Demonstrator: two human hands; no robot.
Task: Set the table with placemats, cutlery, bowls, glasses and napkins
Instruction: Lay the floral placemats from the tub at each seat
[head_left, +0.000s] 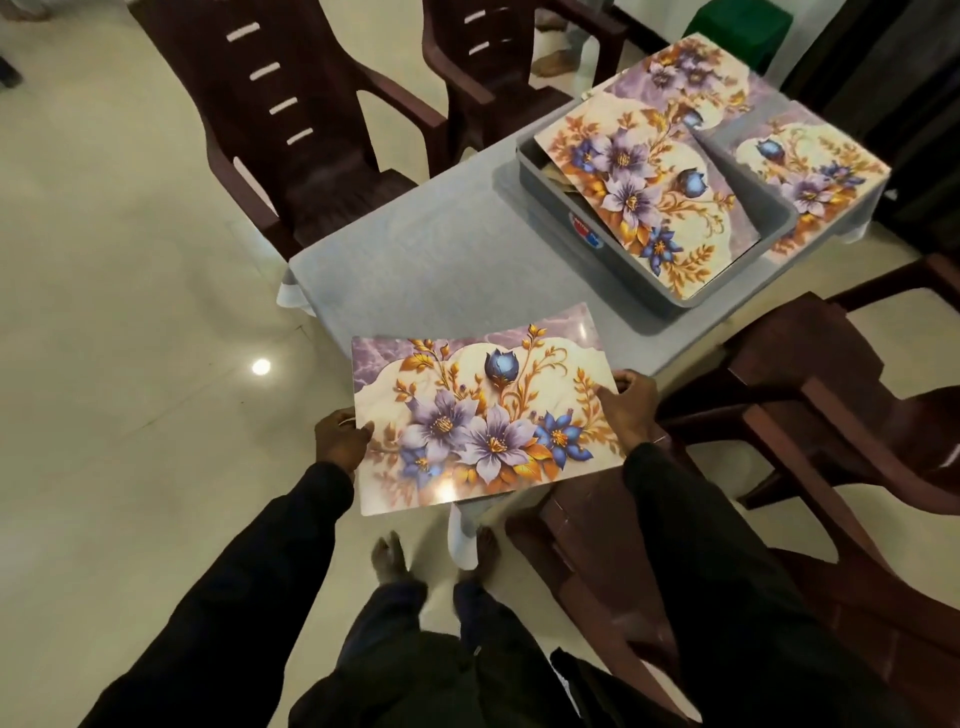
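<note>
Placemat (478, 410) in floral print is held level over the near corner of the table (426, 249), above bare feet (387, 558). Its left edge is pinched by the left hand (340, 441), thumb on top and fingers underneath. Its right edge is gripped by the right hand (626, 410), fingers curled over the rim. The placemat's near edge juts out past the table corner; whether its far part rests on the table cannot be told.

The step in hand is judged to be the laying of a placemat at this near seat. What the next move calls for, it seems, is that the sheet be slid forward until it is fully borne by the table, squared to the edge and let go by both hands. The task is judged to be at an early stage, as no cutlery, bowls, glasses or napkins are seen laid out.

The table is covered by a grey cloth (291, 296) whose corners hang down. Farther along, a grey tub (649, 291) stands on it, with a spare mat (649, 192) lying tilted across its rim and most of its contents hidden. Beyond the tub, far mats (815, 171) are laid flat at the table's end. Dark brown plastic chairs (291, 130) are ranged on both sides, on a floor (130, 312) of pale, glossy tile.
</note>
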